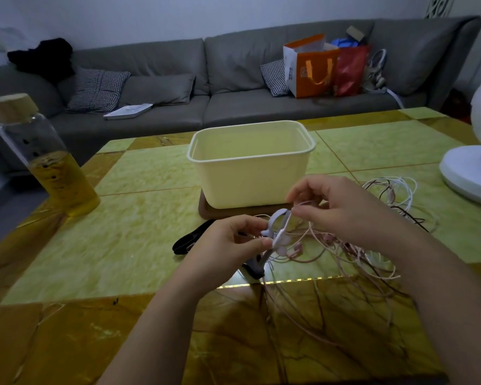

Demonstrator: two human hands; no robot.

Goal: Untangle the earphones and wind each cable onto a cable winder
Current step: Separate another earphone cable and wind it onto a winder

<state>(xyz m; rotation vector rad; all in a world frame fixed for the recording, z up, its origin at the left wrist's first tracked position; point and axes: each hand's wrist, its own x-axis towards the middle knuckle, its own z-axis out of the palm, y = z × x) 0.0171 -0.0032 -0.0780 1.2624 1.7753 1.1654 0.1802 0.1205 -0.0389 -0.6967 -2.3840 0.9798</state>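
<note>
Now, just in front of the cream tub [250, 173], the left grip [225, 243] pinches the lilac winder [278, 229] while the right grip [342, 212] pinches the pink cable [321, 247] at its top; draw it taut, lay turns snugly.

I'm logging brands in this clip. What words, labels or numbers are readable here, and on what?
No text here is readable.
Orange and white paper bag: blue print on its white side, too blurred to read.
White booklet on the sofa: faint marks, too small to read.
</note>
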